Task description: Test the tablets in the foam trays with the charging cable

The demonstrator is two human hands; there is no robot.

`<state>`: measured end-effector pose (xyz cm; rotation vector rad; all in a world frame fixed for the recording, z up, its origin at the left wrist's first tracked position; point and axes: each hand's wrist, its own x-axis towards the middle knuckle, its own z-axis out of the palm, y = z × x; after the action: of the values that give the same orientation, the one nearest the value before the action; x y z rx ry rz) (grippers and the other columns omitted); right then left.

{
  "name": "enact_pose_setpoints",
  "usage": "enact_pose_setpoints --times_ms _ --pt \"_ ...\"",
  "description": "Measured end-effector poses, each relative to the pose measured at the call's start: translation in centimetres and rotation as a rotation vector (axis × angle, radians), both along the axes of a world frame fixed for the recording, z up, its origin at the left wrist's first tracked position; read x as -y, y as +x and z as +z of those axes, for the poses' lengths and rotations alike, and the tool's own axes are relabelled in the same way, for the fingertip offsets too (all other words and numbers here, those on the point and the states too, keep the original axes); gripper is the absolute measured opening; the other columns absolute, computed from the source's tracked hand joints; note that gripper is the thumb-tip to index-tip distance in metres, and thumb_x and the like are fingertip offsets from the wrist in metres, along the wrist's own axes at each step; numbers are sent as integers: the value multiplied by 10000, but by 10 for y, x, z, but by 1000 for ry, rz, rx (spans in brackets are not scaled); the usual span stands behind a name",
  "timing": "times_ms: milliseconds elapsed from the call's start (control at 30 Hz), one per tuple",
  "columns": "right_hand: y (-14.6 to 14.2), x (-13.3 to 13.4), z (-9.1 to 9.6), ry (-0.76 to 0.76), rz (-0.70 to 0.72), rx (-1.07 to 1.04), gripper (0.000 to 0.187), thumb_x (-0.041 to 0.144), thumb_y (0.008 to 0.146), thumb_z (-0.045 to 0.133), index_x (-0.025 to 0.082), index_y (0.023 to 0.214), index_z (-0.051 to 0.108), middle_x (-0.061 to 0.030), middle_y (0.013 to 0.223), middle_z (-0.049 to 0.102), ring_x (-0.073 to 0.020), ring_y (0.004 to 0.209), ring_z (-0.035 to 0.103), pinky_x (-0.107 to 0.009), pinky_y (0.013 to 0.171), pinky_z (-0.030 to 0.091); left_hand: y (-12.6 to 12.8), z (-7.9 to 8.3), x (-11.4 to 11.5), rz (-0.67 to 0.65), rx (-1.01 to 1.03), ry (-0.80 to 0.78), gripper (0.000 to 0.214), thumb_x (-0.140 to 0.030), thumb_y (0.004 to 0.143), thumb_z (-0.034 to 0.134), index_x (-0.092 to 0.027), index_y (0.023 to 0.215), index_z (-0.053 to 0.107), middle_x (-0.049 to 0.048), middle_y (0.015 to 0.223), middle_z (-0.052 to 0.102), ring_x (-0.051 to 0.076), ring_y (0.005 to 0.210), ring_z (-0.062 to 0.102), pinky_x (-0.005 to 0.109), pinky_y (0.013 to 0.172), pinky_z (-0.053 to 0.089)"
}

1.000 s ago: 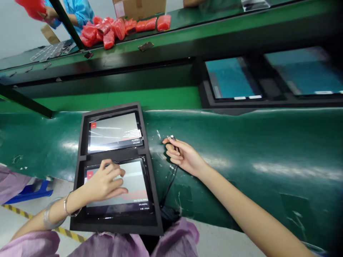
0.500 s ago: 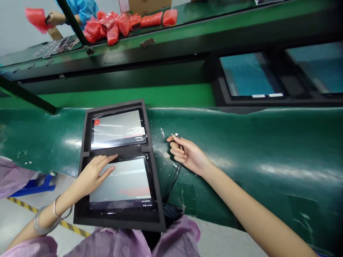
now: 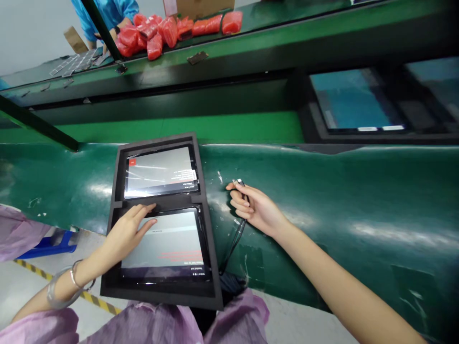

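While our left hand lies open on a tablet, our right hand grips a black cord, maybe a charger's, red bags far beyond.

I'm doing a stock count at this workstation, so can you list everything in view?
foam tray: 1, black, at the near belt edge
upper tablet: 1, grey screen, far tray compartment
lower tablet: 1, grey screen, near tray compartment
black cable: 1, black, in the right hand
belt: 1, green, under the tray
blue panels: at least 2, blue, black-framed, beyond the belt
red packets: many, red, on the far belt
cardboard box: 1, brown, far belt
co-worker: 1, blue coat, far side
crate: 1, blue, on the floor
floor tape: 1 strip, yellow and black, on the floor
bangles: 2, silver-toned and clear, left wrist
gown: 1, lilac, worn by the person
left hand: 1, on the lower tablet
right hand: 1, gripping the black cable
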<state>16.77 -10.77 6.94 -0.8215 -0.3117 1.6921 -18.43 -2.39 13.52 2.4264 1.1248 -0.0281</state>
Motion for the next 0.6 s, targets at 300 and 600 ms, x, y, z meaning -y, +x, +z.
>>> enact_pose_setpoints --times_ms 300,600 --pt "3 3 -3 -1 10 -11 230 363 883 735 142 942 707 80 566 330 -66 473 102 -178 379 149 32 6 -11 -88 -136 -114 492 -529 1056 263 -189 886 576 51 877 637 227 853 605 401 879 401" --pt "7 3 -3 10 30 -13 252 387 889 735 141 937 713 79 572 318 -59 475 99 -175 377 139 11 20 -30 -27 34 -604 426 -540 978 465 -213 1073 722 34 1017 716 225 928 622 302 837 467"
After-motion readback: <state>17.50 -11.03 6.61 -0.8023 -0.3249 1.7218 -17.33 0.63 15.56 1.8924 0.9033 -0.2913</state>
